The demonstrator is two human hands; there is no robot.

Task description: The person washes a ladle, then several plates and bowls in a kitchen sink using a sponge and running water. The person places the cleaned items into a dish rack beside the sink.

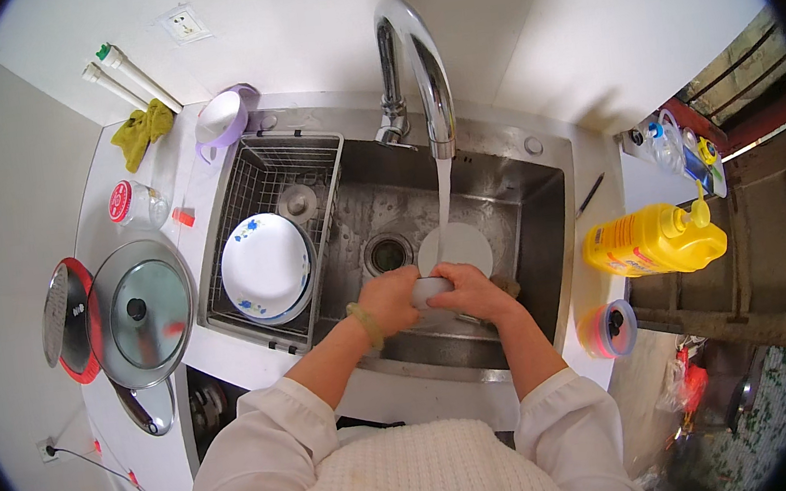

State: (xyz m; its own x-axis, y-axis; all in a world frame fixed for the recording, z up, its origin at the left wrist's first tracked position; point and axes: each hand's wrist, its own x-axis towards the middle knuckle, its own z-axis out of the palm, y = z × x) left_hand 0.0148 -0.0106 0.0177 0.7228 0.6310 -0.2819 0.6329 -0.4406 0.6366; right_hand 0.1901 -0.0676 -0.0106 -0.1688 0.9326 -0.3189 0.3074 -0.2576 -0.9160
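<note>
Between my left hand (390, 300) and my right hand (472, 292) is a small whitish bowl or cup (431, 289), gripped from both sides over the sink. Water (444, 192) runs from the chrome faucet (434, 81) just beyond my hands. On the floor of the stainless steel sink (536, 229) lies a round white dish (469, 240), beside the drain (387, 253); part of it is hidden behind my hands. Stacked plates with blue flowers (266, 263) stand in the wire drying basket (331, 242) at the sink's left side.
Left of the sink are a purple-handled bowl (222, 119), a glass jar (141, 205), a green cloth (142, 134) and glass pot lids (146, 313). To the right stand a yellow pump bottle (643, 240), a plastic cup (608, 330) and a dark pen-like stick (591, 194).
</note>
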